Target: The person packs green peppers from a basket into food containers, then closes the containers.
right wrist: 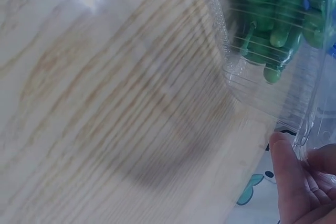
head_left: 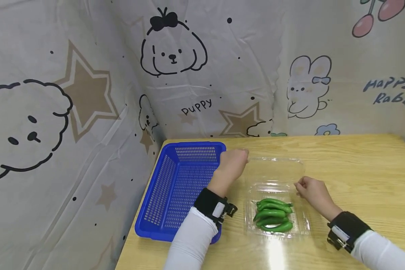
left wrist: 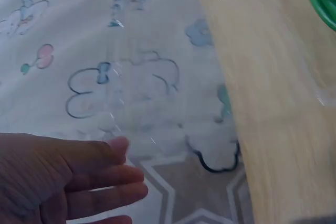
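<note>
A clear plastic clamshell box (head_left: 303, 225) lies on the table, its lid (head_left: 276, 170) raised at the far side. Several green chili peppers (head_left: 271, 213) are side by side in its base. At the lid's left edge is my left hand (head_left: 232, 165), thumb and fingertips together on the thin plastic; the left wrist view shows the thumb (left wrist: 118, 148) against the fingers, with the clear edge hard to make out. My right hand (head_left: 313, 191) pinches the box's right edge near the hinge. In the right wrist view, the thumb and a finger (right wrist: 289, 177) meet at the plastic rim.
A blue perforated plastic basket (head_left: 165, 236) stands left of the box, partly behind my left forearm. The wooden table (head_left: 364, 168) reaches back to a printed cloth (head_left: 243, 75), which also hangs along the left side.
</note>
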A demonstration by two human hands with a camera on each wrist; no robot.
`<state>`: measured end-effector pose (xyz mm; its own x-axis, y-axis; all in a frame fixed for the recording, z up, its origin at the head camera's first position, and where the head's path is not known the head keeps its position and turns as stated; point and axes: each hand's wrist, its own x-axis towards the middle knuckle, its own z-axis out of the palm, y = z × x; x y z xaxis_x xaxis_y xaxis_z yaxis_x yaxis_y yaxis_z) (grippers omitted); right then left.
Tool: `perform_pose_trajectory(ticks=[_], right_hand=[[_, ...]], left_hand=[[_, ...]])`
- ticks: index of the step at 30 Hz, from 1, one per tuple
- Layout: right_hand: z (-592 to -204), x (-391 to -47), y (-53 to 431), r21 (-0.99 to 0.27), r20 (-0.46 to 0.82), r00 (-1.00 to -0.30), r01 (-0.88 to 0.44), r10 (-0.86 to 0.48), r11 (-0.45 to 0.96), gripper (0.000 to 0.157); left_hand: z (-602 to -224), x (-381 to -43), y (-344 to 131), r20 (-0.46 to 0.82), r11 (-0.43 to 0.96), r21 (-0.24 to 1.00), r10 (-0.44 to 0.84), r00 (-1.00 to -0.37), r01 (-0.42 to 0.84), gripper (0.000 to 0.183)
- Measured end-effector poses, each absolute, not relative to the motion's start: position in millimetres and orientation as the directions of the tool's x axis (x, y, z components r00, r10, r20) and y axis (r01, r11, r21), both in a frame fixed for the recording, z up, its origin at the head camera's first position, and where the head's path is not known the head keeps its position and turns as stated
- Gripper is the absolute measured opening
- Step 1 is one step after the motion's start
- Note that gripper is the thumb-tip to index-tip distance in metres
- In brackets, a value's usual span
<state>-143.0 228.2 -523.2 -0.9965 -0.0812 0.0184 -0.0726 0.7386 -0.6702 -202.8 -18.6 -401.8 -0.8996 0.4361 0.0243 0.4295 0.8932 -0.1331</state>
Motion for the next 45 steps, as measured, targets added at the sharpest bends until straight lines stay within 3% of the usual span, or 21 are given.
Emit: perform_pose_trajectory(ticks=[4, 11, 15, 24, 30, 36, 45], right_hand=[[-524, -142, 228, -0.667, 0.027, -0.996, -0.079, -0.081, 0.741, 0.018], [-526, -141, 230, -0.662, 0.021, -0.996, -0.075, -0.082, 0.746, 0.019], [-526, -142, 231, -0.669, 0.029, -0.995, -0.088, -0.092, 0.738, 0.019], [-526, -140, 230, -0.654, 0.046, -0.992, -0.118, -0.117, 0.747, 0.024], [-529, -130, 236, -0.67, -0.008, -0.993, -0.085, -0.121, 0.737, 0.031], [-530, -122, 242, -0.747, -0.112, -0.981, -0.022, -0.158, 0.665, 0.038], [-536, -114, 249, -0.869, -0.205, -0.961, 0.091, -0.186, 0.487, 0.033]], left_hand=[[-409, -202, -26, 0.048, 0.905, -0.102, 0.418, -0.907, 0.412, 0.017], [-415, -202, -24, -0.001, 0.919, 0.125, 0.376, -0.926, 0.373, 0.024], [-416, -201, -24, 0.0, 0.919, 0.172, 0.36, -0.933, 0.355, 0.02], [-414, -179, -32, 0.044, 0.919, 0.109, 0.375, -0.926, 0.378, 0.018], [-417, -158, -34, 0.12, 0.903, 0.078, 0.412, -0.903, 0.422, 0.016], [-424, -140, -34, 0.22, 0.878, 0.019, 0.463, -0.859, 0.479, 0.016], [-445, -121, -47, 0.354, 0.811, -0.033, 0.556, -0.752, 0.585, 0.013]])
